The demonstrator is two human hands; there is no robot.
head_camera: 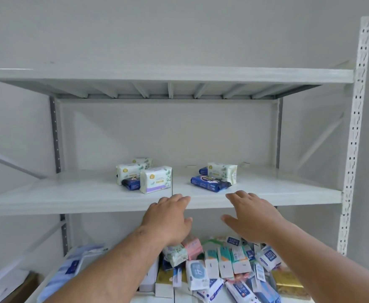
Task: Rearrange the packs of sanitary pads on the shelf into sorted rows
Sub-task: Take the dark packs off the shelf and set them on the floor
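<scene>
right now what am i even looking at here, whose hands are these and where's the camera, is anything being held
This is one picture from a wide-angle camera worn on a person's head, looking forward and down, so the arms coming in from below are that person's own. There is no robot.

The left hand and the right hand both reach toward the front edge of the middle shelf of a pale metal rack. Both have relaxed, fairly straight fingers and hold nothing.

On that shelf sit two small clusters of sanitary pad packs: a left group of white packs with a dark blue pack among them, and a right group with a dark blue pack in front of a white one. The lower shelf carries a jumbled pile of packs.
</scene>
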